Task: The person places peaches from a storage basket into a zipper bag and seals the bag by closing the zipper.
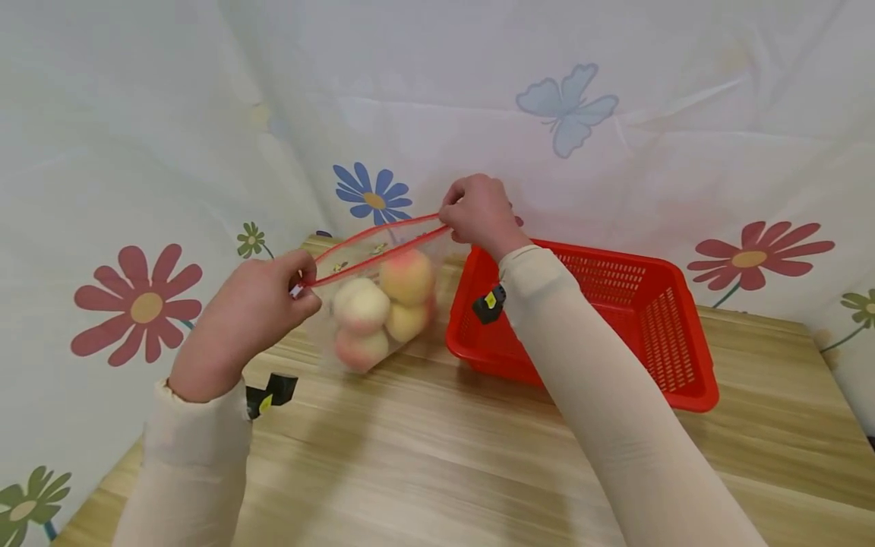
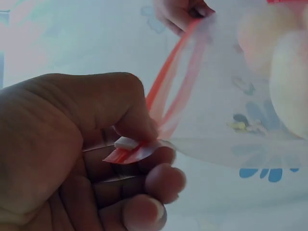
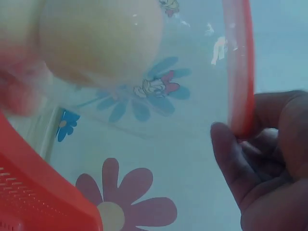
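Note:
A clear zip bag (image 1: 321, 334) with a red zip edge holds several peaches (image 1: 362, 304), yellowish with pink blush. My left hand (image 1: 253, 311) pinches the bag's left top corner between thumb and fingers; a small white slider (image 2: 126, 143) shows at that corner in the left wrist view. At the other top corner, my right hand (image 1: 481, 211) pinches the red edge (image 3: 240, 72). Between the hands the bag's mouth is stretched, its two red strips apart along the middle. The bag's lower part is at the table, left of the basket.
A red plastic basket (image 1: 697, 380) with slotted walls stands right of the bag, partly under my right forearm. The wood-grain table (image 1: 410, 471) runs toward me. Behind it hangs a white cloth (image 1: 437, 91) printed with flowers and a butterfly.

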Tool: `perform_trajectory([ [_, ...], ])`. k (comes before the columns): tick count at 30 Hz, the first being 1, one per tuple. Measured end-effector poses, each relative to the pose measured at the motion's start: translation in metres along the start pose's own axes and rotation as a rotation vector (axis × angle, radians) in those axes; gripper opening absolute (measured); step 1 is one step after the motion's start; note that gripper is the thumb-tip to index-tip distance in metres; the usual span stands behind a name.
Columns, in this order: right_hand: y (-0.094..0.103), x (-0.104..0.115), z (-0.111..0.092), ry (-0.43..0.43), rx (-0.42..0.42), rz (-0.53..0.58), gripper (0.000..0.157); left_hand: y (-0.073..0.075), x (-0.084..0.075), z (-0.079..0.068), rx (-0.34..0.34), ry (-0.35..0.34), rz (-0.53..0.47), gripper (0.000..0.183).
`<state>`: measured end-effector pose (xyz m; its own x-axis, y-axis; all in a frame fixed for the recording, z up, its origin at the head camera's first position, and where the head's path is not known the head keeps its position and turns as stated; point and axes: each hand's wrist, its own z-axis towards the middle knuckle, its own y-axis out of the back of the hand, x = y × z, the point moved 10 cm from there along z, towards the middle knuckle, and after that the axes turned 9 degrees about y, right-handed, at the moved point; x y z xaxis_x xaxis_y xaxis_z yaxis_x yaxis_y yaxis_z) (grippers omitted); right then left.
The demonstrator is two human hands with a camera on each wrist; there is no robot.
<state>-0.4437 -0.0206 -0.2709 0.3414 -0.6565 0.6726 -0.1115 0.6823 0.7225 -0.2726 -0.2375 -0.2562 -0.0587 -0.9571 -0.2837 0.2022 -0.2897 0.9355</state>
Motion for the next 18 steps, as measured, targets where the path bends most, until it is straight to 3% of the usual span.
perform_trajectory([
  [6, 0.0, -0.014, -0.001, 0.009, 0.025, 0.471, 0.017, 0.006, 0.012, 0.009, -0.081, -0.002, -0.088, 0.015],
  [9, -0.002, -0.019, -0.003, 0.008, 0.077, 0.604, 0.017, 0.005, 0.018, 0.015, -0.106, 0.008, -0.127, 0.018],
  [11, -0.004, -0.02, -0.004, 0.021, 0.115, 0.61, 0.017, 0.005, 0.022, 0.017, -0.119, 0.012, -0.148, 0.019],
  [14, -0.003, -0.019, -0.006, 0.053, 0.138, 0.521, 0.018, 0.008, 0.031, 0.018, -0.136, 0.025, -0.188, 0.017],
  [18, 0.007, -0.017, -0.006, 0.061, 0.075, 0.426, 0.015, 0.018, 0.046, 0.014, -0.168, 0.065, -0.283, 0.018],
])
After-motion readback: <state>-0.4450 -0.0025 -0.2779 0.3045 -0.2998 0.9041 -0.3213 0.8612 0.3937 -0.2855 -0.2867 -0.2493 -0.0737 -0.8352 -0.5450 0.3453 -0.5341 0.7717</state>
